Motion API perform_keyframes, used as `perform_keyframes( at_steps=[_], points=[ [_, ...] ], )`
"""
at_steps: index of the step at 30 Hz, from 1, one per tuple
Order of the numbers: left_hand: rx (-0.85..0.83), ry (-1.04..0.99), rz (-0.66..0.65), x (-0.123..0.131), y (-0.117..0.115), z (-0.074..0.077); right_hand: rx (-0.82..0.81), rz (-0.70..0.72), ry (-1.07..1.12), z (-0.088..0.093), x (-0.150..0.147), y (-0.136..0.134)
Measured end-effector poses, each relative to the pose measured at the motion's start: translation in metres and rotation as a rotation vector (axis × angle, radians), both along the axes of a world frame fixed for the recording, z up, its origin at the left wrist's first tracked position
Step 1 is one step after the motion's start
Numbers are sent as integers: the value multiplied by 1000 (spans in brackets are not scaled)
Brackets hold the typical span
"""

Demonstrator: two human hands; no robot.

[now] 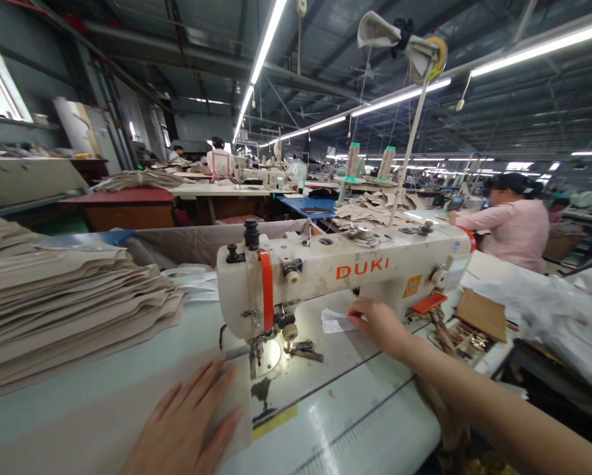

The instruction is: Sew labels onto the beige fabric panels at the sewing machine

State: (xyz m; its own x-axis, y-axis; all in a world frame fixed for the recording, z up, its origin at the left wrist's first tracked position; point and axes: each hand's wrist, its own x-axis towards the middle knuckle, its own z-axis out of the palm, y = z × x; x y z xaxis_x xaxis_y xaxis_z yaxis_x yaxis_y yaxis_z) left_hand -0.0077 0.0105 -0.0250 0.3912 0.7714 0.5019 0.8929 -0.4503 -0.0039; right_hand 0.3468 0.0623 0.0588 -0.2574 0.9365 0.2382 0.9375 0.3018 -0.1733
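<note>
A sewing machine (315, 264) stands on the pale table, its needle area lit by a small lamp. My left hand (191, 415) lies flat with fingers stretched on a beige fabric panel (92, 409), whose right edge is beside the needle plate. Under the machine's arm, my right hand (375, 323) pinches the right end of some small white labels (334, 320). How many labels are between the fingertips cannot be made out.
A tall stack of beige fabric pieces (68, 290) is at the left. White strips (191, 280) lie behind it. On the right are a tray of metal parts (474, 340) and clear plastic bags (567, 316). A person in pink (513, 224) sits beyond.
</note>
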Motion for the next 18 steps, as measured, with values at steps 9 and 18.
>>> perform_keyframes(
  at_steps=[9, 18],
  points=[
    [107, -298, -173, 13, -27, 39, 268, 532, -59, -7, -93, -60],
    [-28, -335, -277, 2, -33, 58, 319, 608, 57, -20, -150, -55]
  ],
)
